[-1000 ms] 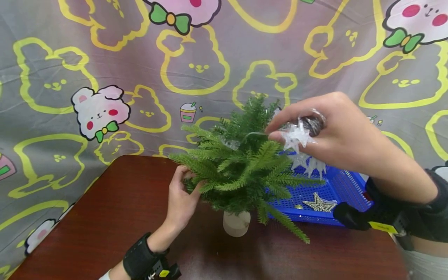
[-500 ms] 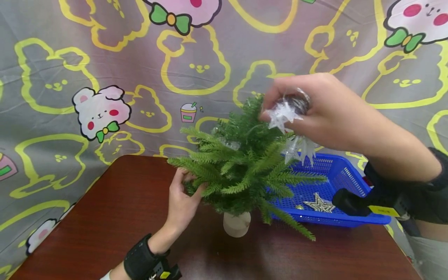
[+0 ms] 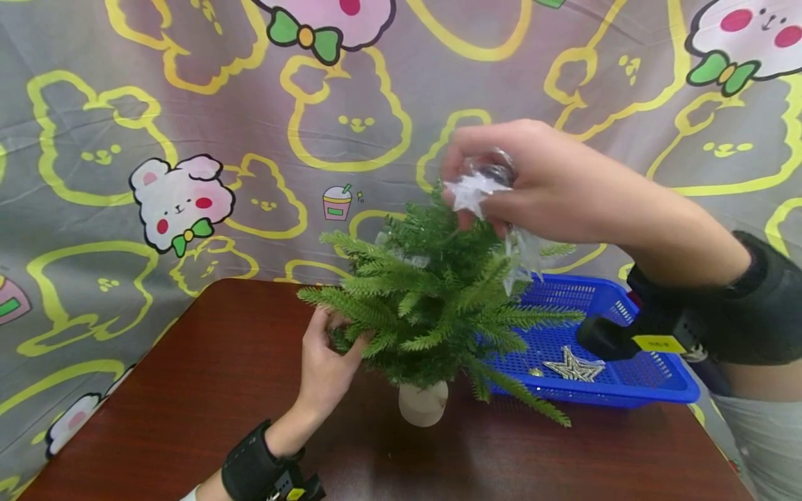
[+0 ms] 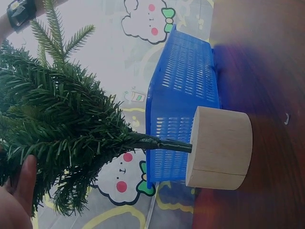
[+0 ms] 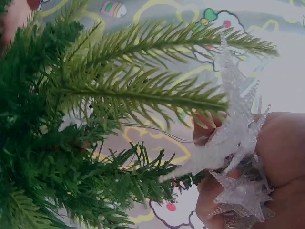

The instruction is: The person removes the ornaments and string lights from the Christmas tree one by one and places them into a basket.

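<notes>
A small artificial Christmas tree [image 3: 426,299] stands upright on its round wooden base [image 4: 219,148]. My left hand [image 3: 328,369] grips its lower left branches, the fingertips hidden among the needles. Above the tree's right side, near the top, my right hand [image 3: 532,181] holds a bundled string of clear star lights [image 3: 476,191]. More stars [image 5: 238,191] hang below the fingers in the right wrist view. A thin wire [image 5: 162,131] runs from that hand into the branches, where part of the string lies on the foliage.
Behind the tree to the right sits a blue plastic basket [image 3: 651,393] holding a glittery star ornament [image 3: 573,365] and a small gold ball [image 3: 535,372]. A brown table [image 3: 207,390] lies underneath. A patterned curtain [image 3: 250,125] hangs behind.
My right hand has moved up and left toward the treetop, carrying the bundle of star lights. More of the basket shows now. My left hand stays on the branches.
</notes>
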Demonstrator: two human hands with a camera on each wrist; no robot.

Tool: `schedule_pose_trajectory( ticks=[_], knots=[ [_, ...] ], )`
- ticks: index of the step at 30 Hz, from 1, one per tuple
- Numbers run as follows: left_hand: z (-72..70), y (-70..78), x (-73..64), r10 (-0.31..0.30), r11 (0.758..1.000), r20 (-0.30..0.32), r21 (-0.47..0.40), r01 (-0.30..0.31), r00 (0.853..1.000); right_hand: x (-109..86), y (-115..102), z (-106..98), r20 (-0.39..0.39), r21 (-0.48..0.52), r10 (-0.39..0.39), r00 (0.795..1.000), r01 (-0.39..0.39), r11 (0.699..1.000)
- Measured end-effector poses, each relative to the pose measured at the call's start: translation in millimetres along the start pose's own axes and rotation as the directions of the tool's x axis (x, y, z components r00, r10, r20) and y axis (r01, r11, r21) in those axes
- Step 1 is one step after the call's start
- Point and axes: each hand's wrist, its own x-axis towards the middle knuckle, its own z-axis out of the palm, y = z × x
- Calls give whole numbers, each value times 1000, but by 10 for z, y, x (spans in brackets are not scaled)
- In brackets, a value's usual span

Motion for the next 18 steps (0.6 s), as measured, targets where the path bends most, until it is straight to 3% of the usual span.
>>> schedule_pose_trajectory(
  ticks=[6,11,18],
  knots=[
    [-2,-8,-5,49,999,2,-4,-49,999,84,7,30,-44,-295,-61,997,45,955],
    [-21,-30,7,64,998,-3,-26,-64,998,123,-91,62,10,-390,-58,998,57,919],
    [-75,-60,56,125,988,-45,-89,-128,991,171,-235,87,22,-503,37,999,-21,864]
  ],
)
